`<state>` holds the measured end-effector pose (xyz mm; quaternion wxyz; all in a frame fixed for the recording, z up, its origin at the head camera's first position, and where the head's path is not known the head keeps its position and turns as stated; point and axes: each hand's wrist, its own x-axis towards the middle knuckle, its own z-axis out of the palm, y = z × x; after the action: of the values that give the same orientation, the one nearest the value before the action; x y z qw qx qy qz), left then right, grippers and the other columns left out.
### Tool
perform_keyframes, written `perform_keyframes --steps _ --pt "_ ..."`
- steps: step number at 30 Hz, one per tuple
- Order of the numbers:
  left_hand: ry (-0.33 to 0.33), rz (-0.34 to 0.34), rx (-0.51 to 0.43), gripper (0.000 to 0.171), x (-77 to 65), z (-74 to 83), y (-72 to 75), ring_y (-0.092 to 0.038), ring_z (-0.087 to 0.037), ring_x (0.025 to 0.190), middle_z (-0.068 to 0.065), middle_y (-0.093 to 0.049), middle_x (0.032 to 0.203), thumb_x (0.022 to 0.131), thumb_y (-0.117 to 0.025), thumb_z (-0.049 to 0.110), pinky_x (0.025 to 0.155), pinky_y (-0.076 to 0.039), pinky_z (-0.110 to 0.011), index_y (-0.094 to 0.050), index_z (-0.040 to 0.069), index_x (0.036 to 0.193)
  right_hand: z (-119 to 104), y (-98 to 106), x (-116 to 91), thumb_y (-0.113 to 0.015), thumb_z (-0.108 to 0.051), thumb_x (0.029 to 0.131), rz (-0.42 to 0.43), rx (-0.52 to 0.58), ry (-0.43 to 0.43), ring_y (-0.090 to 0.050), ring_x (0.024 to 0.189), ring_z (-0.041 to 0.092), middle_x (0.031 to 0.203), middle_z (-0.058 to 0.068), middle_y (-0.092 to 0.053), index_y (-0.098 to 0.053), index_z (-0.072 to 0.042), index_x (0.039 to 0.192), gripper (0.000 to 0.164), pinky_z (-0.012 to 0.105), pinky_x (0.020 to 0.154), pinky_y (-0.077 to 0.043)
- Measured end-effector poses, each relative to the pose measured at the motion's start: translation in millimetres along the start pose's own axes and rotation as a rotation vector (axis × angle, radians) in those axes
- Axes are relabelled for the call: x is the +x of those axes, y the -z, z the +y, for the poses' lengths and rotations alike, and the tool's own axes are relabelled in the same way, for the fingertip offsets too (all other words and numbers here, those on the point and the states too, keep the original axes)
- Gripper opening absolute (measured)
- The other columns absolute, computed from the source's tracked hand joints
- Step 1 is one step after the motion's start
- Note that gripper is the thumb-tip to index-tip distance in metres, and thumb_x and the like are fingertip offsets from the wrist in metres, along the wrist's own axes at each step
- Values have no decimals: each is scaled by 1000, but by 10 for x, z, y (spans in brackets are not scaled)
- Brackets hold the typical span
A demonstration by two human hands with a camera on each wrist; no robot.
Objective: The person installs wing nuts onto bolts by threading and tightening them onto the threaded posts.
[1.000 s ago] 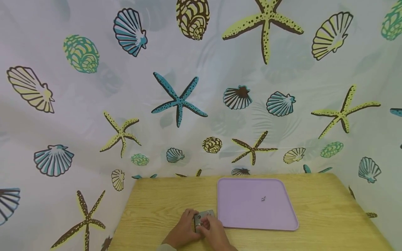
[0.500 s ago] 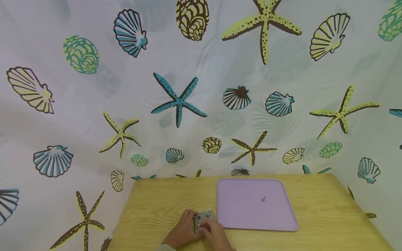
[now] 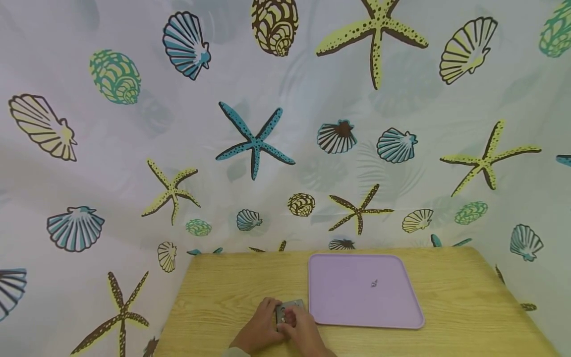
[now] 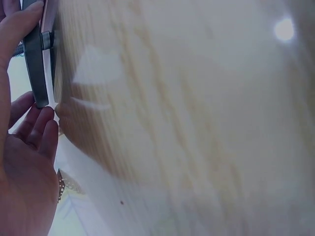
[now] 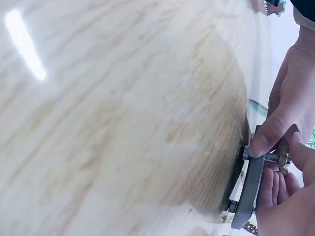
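Note:
A grey metal plate with bolts through it sits on the wooden table, left of the tray. My left hand grips it from the left side; in the right wrist view the left thumb presses on its face. A threaded bolt sticks out of that face, its head on the opposite side. Near the bolt's tip my right hand pinches a small brassy nut, partly hidden by the fingers. In the left wrist view the plate is seen edge-on, with left fingers by its end.
Right of the hands lies a shallow purple tray with a small shiny metal piece in it, too small to identify. The wooden table ends at a shell-patterned curtain behind and at both sides.
The right fingers have shifted and curled differently over the bolt, moving slightly up on the plate. The left hand, the plate and the tray keep their places.

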<state>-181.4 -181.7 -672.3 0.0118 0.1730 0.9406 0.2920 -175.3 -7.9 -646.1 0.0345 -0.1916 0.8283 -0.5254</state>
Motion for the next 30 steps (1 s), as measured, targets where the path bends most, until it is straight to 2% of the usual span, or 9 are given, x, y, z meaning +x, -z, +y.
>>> perform_keyframes --steps 6,13,18,24,30 --pt "-27 12 44 69 17 18 17 -44 -11 102 2 -42 117 75 -66 53 88 -45 -35 -46 12 127 18 15 10 -73 -21 80 0 -19 -20 -55 80 10 90 -2 -57 -60 -5 99 28 23 67 -48" --pt "-19 27 80 76 26 37 22 -43 -10 96 1 -43 116 76 -57 68 81 -46 -32 -46 11 125 26 36 -41 -69 -25 82 2 -26 -11 -51 75 6 86 -5 -56 -61 -8 95 22 22 63 -45" --pt "-10 26 74 78 24 42 28 -43 -10 96 1 -43 116 74 -57 70 81 -46 -31 -46 12 125 31 40 -90 -67 -22 84 20 -16 36 -53 74 4 84 -7 -58 -62 -6 96 21 22 63 -47" --pt "-2 13 64 77 20 60 38 -44 -10 98 0 -42 118 74 -60 66 83 -46 -33 -45 12 127 41 28 -98 -65 -15 86 25 -46 131 -56 74 5 84 -3 -62 -63 -1 102 21 23 63 -49" --pt "-17 4 56 78 13 106 70 -44 -14 103 -3 -43 118 76 -58 65 87 -46 -38 -46 7 126 23 55 -76 -66 -17 85 -34 -23 63 -56 77 6 87 -3 -60 -61 -1 111 31 23 67 -49"
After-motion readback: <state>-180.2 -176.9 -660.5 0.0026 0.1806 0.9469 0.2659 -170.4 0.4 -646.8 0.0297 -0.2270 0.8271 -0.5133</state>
